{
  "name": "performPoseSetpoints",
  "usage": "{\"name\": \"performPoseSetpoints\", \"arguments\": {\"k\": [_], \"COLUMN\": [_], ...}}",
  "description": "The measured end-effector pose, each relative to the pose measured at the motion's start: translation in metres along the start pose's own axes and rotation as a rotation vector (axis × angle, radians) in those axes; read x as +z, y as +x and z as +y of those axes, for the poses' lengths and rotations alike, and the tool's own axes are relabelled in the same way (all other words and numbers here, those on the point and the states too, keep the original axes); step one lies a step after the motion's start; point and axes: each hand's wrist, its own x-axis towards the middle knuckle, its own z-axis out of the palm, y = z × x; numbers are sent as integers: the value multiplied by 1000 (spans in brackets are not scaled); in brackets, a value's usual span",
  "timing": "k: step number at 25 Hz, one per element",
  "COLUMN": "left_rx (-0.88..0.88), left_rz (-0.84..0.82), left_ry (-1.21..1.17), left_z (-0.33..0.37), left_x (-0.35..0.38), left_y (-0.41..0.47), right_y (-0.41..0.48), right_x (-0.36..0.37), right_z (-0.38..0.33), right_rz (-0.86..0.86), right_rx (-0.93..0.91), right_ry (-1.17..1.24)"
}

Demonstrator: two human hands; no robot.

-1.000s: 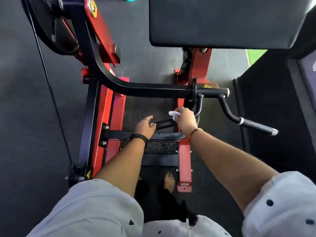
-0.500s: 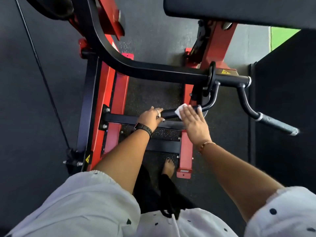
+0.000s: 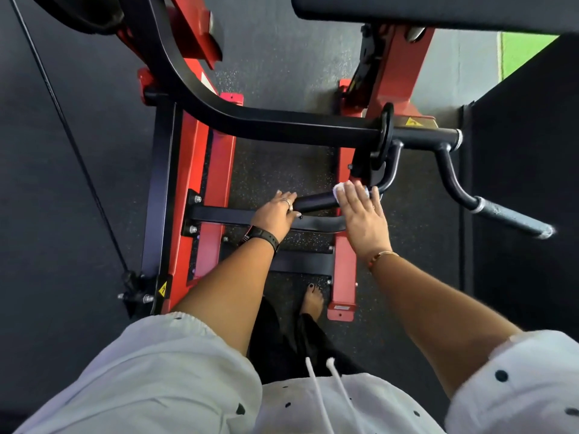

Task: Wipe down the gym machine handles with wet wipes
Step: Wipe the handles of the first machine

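Squarely in the middle, the right hand (image 3: 362,216) lies flat, its fingers straight and close together, pressing a white wet wipe (image 3: 340,190) against the black handle (image 3: 316,202). Nothing is pinched. The wipe is simply trapped under the fingertips, and only its crumpled edge shows past them on the left. It sits on the right part of the handle, close to where the bar bends up toward the machine's pivot.

The left hand (image 3: 275,214) holds the left, free end of the same handle, with its fingers curled over the bar and a ring on one of them. A bare stretch of handle shows between the two hands. A black wristband (image 3: 261,234) circles the left wrist and a thin gold bracelet (image 3: 380,255) the right.

Further out, the handle hangs from a black curved arm (image 3: 250,122) that crosses above the red frame (image 3: 200,170). Well apart on the right, a second handle (image 3: 507,218) with a grey grip sticks out from the same arm. A dark pad (image 3: 438,10) fills the top edge. A thin black cable (image 3: 62,120) slants down the left side over the dark floor (image 3: 62,214). Below the hands, a bare foot (image 3: 311,300) with dark-painted nails stands on the floor just beside the frame's red base. White sleeves (image 3: 175,371) with dark dots fill the bottom.
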Motion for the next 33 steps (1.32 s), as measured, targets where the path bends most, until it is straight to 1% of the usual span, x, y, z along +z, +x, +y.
{"name": "performPoseSetpoints", "arguments": {"k": [1, 2, 3, 5, 6, 7, 8, 9, 11, 12, 13, 14, 15, 17, 18, 19, 20, 21, 22, 23, 24, 25, 26, 27, 28, 29, 30, 31, 32, 33], "left_rx": [2, 6, 11, 2, -14, -32, -50, -62, -60, -49, -38, -34, -35, -40, -40, -42, -46, -50, -53, -55, -53, -49, -44, -37, -32, -32, -35, -39, -46, -54], "left_rz": [1, 1, 1, -6, -10, -14, -18, -17, -10, -9, -8, -10, -10, -12, -14, -15, -15, -13, -10, -6, -5, -3, 4, 15, 30, 41, 43, 33, 19, 10], "left_ry": [0, 0, 1, 4, 7, 8, 6, 3, -15, -21, -21, -17, -5, 23, 26, 21, 8, -9, -26, -37, -42, -42, -36, -22, -6, 3, 5, -6, -24, -40], "left_z": [1, 1, 0, 1, 2, 3, 4, 5, 6, 6, 5, 4, 5, 6, 7, 7, 8, 8, 7, 7, 7, 7, 8, 9, 10, 10, 10, 9, 9, 9], "left_x": [0, 0, -1, -2, -3, -4, -5, -5, -4, -3, -1, 0, 0, -1, -1, -1, -1, -1, -1, 0, 0, 0, 0, -1, -2, -2, -2, -1, -1, -1], "left_y": [0, 1, 1, 1, 2, 2, 1, 0, -2, -2, -2, -2, -1, 0, 1, 0, 0, 0, -1, -1, -2, -2, -3, -4, -5, -5, -4, -4, -4, -4], "right_y": [9, 20, 27, 25, 16, 5, -6, -15, -15, -6, 7, 18, 25, 25, 18, 7, -3, -11, -15, -13, -5, 6, 19, 27, 28, 23, 15, 4, -6, -14], "right_x": [-3, -4, -5, 2, 7, 9, 10, 11, 5, 3, -1, -4, -7, -1, 6, 12, 17, 19, 18, 15, 11, 8, 4, -1, 0, 5, 11, 16, 20, 22], "right_z": [-3, -16, -35, -65, -63, -50, -30, -8, 21, 23, 16, -1, -24, -56, -55, -44, -25, -4, 14, 25, 26, 17, -1, -23, -44, -57, -57, -46, -28, -8], "right_rz": [-38, -51, -55, -16, 10, 9, 5, 25, 24, -14, -29, -22, -47, -67, -52, -21, 20, 63, 92, 88, 39, 11, 11, -7, -24, -24, -1, 18, 27, 35], "right_rx": [46, 39, -25, -227, -312, -357, -340, -258, -26, 55, 94, 96, 58, -127, -239, -308, -316, -258, -156, -39, 62, 114, 94, 4, -124, -246, -330, -361, -347, -288], "right_ry": [30, 48, 66, 60, 48, 39, 14, 24, 78, 102, 126, 130, 119, 120, 116, 110, 91, 75, 75, 89, 124, 175, 193, 187, 149, 101, 62, 32, 16, 18]}}
